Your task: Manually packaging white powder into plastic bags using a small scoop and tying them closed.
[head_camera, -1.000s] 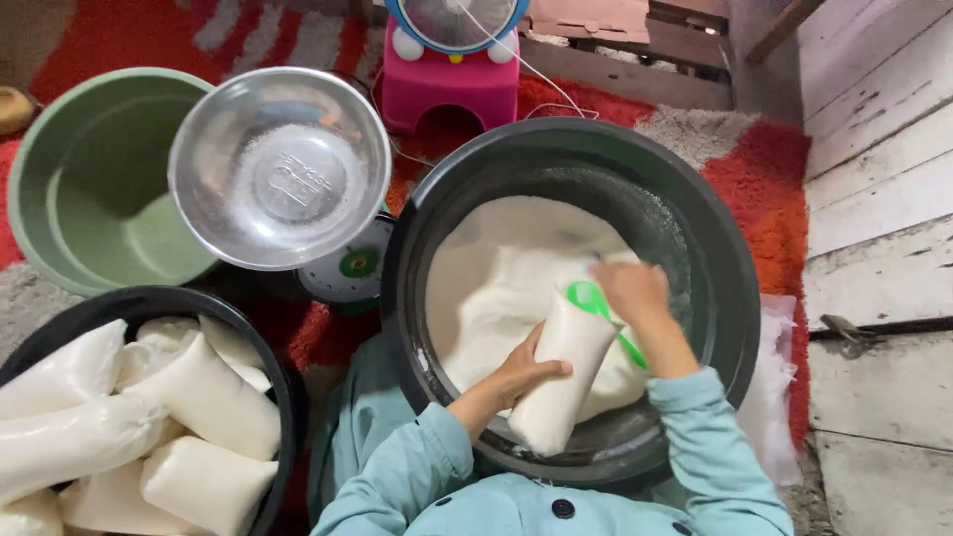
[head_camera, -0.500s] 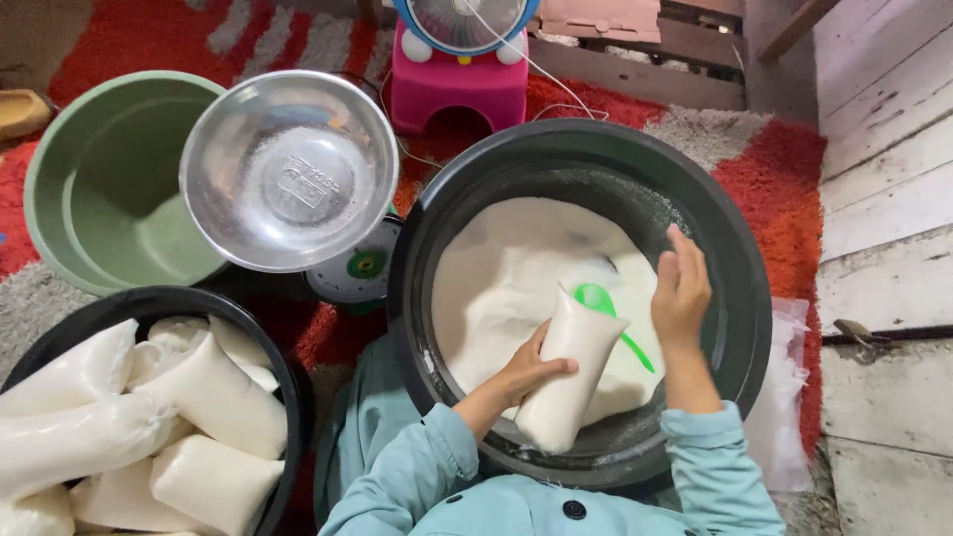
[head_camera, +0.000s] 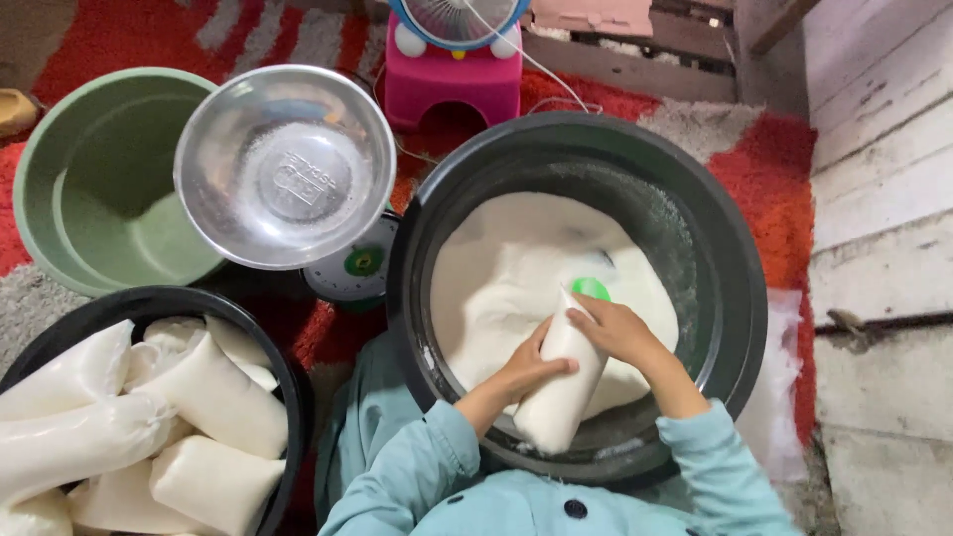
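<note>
Head view:
Landmark: large dark basin [head_camera: 735,298], holding white powder [head_camera: 516,268].
Left hand [head_camera: 526,372]: inside the basin's near part, grip closed around the side of a filled white bag [head_camera: 558,382].
Right hand [head_camera: 620,333]: just right of the left hand, grip closed over the bag's upper end.
White bag: tilted, resting over the powder near the basin's near rim.
Green scoop [head_camera: 593,288]: in the powder, just beyond the right hand, mostly hidden.
Steel bowl [head_camera: 285,164]: left of the basin, on a small scale [head_camera: 352,273].
Green tub [head_camera: 89,184]: further left.
Black tub [head_camera: 288,387]: near-left of the basin, filled with packed white bags [head_camera: 213,397].
</note>
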